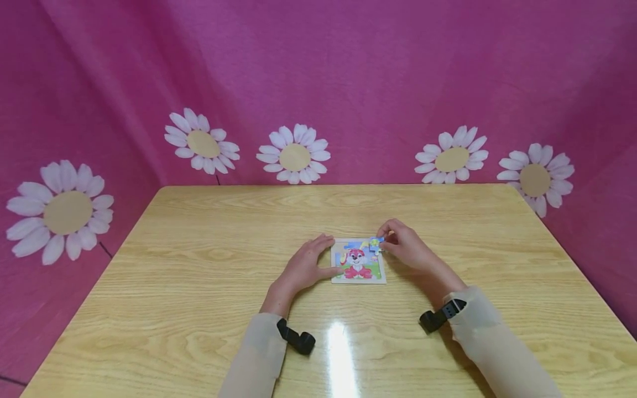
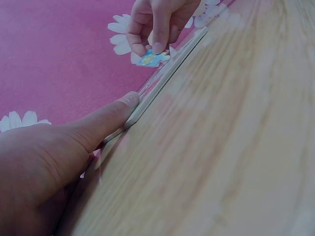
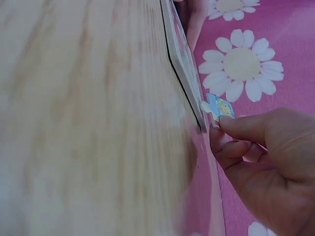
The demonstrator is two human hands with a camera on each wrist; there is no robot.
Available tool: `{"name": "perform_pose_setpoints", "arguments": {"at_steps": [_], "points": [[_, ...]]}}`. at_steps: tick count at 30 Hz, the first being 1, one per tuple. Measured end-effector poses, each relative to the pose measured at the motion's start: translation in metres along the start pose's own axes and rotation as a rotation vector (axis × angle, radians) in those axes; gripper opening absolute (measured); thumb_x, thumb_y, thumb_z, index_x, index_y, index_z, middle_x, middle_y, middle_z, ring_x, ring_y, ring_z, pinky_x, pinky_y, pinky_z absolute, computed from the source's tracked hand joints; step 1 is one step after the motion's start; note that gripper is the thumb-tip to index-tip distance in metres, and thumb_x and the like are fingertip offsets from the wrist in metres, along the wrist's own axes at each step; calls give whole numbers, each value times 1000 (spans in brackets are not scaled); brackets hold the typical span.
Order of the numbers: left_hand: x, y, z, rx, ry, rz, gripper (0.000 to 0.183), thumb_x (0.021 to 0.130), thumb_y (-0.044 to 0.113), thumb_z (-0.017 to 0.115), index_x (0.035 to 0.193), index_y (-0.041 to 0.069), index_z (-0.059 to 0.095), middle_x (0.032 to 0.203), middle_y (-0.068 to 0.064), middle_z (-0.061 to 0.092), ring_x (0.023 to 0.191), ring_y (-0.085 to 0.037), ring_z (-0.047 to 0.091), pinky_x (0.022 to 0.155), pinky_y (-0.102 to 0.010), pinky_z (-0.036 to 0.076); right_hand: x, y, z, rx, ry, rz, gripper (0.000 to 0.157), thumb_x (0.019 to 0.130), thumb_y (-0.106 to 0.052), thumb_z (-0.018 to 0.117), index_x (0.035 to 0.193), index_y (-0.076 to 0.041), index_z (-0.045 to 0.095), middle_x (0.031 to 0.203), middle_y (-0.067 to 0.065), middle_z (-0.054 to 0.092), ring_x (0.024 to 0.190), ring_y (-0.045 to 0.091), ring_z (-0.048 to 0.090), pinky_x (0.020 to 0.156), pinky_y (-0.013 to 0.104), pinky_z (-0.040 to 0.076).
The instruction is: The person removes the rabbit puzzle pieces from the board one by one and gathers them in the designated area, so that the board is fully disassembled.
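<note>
A small square jigsaw puzzle in a pale frame (image 1: 359,280) lies on the table, with a red rabbit picture (image 1: 355,262) in it. My right hand (image 1: 409,247) pinches a blue puzzle piece (image 3: 216,105) with a yellow design between thumb and fingers. In the head view this piece is over the frame's far right corner; the left wrist view shows it slightly raised and tilted. At the frame's left side is my left hand (image 1: 304,264), thumb (image 2: 129,100) resting on the near left part and fingers extended to the far left corner. The undersides of those fingers are hidden.
The light wooden table (image 1: 199,287) extends around the puzzle on all sides. A pink curtain (image 1: 368,83) with large white daisies hangs behind and beside it. Black straps with camera mounts (image 1: 438,318) sit on both wrists, over beige sleeves (image 1: 259,354).
</note>
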State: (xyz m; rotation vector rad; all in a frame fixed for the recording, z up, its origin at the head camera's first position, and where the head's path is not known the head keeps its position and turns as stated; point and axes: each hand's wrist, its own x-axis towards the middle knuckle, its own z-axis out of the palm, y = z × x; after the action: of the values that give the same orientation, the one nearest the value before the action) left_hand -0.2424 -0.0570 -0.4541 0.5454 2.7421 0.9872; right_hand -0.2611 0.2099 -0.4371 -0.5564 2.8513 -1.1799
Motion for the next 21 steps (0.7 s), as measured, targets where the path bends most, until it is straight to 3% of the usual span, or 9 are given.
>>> {"name": "perform_pose_setpoints", "arguments": {"at_steps": [9,16,21], "points": [[-1,0,0,-2,-1,-2,76,84,46,74,148,18,43,160,0,34,152,-24,24,124,-47,23,-9,12,-12,-19,-1,7,13,92,4,61,103,0,55,106,15,56,95,25,55,84,33,50],[0,0,1,-8,-2,-10,76,84,45,74,148,18,44,160,1,34,151,-25,25,124,-47,25,-17,21,-23,-52,14,12,13,91,5,61,102,0,56,103,15,56,90,23,54,76,20,47],[0,0,1,-8,-3,-10,76,84,45,74,148,18,44,160,0,35,151,-25,26,123,-48,26,-21,26,-29,-66,27,16,13,90,7,61,101,1,56,102,15,56,89,22,54,75,18,46]]}}
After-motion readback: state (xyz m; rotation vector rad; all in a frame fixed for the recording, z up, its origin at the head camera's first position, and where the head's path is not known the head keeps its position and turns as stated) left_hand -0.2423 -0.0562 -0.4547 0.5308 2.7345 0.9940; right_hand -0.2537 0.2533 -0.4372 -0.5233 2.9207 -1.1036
